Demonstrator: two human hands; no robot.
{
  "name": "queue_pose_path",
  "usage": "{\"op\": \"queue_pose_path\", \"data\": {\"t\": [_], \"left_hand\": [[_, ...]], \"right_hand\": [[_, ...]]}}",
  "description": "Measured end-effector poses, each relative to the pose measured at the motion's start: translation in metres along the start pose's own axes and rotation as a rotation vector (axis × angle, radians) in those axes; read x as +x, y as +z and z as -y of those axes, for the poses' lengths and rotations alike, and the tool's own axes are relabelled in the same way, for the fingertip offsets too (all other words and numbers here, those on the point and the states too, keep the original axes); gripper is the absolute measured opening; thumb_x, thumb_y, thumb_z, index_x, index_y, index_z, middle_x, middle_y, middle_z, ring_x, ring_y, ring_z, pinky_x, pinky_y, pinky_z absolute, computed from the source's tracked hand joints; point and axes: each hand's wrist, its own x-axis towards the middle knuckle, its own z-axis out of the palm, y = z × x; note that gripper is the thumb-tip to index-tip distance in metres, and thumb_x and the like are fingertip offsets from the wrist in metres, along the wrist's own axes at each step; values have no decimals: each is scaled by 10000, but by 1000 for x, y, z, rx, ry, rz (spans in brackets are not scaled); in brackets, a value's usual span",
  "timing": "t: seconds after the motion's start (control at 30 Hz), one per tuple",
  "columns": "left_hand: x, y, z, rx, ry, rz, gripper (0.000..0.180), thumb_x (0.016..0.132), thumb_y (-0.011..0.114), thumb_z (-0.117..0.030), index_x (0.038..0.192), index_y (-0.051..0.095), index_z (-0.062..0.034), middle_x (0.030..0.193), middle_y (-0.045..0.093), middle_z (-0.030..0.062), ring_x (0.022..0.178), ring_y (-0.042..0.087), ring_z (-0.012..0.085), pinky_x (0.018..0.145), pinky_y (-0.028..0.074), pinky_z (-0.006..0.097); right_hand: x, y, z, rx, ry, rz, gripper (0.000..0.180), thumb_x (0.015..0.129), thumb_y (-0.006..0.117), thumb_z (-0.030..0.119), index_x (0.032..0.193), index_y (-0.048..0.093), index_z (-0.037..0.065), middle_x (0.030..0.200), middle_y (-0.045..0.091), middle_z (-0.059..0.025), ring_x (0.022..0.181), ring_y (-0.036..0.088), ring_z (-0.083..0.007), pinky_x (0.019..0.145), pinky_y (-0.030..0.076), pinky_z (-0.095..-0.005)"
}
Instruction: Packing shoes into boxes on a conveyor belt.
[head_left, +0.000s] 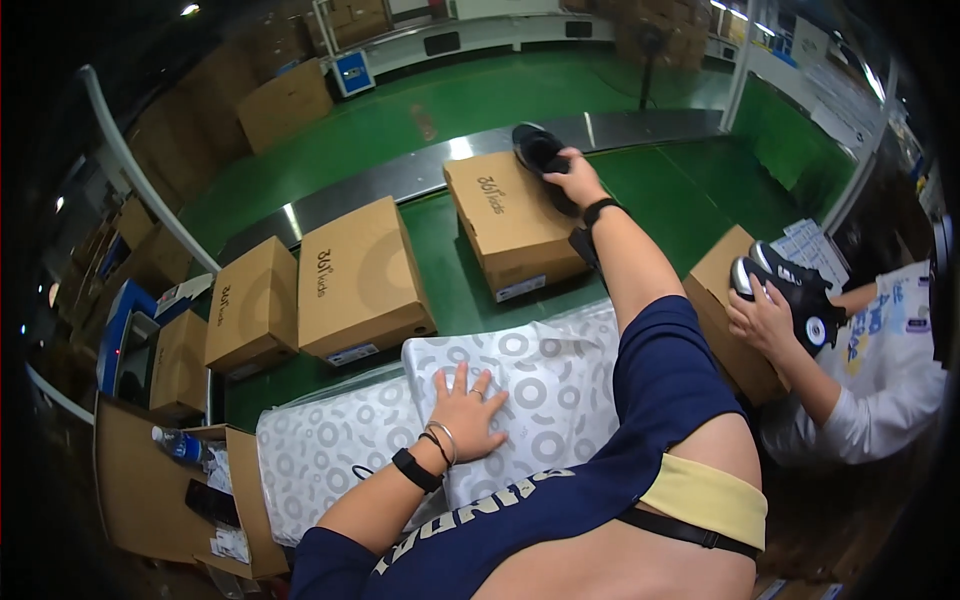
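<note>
My left hand [465,405] lies flat, fingers spread, on a sheet of white tissue paper with grey rings [540,385] in front of me. My right hand [578,182] reaches far forward and grips a black shoe [540,155] at the far edge of a closed brown shoebox [505,220] on the green conveyor belt [450,280]. My right arm in a navy sleeve crosses over the paper.
Two more closed brown boxes [355,280] [252,305] lie on the belt to the left. At right, another person's hand [762,318] holds black-and-white shoes [790,285] over a brown box [725,310]. A water bottle [180,445] lies in an open carton at lower left.
</note>
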Motion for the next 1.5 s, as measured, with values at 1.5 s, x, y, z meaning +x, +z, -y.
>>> {"op": "queue_pose_path", "data": {"t": [1.5], "left_hand": [[129,-8,-115,75,-162,498,906,676,601,-555,1367,173,-154,1377,238,187,1266,235,368,940,246,602]], "right_hand": [[-318,-231,96,1144,310,-90,414,675,579,121,1052,509,-35,1013,561,-168,913,563,-197,826,443,-294]]}}
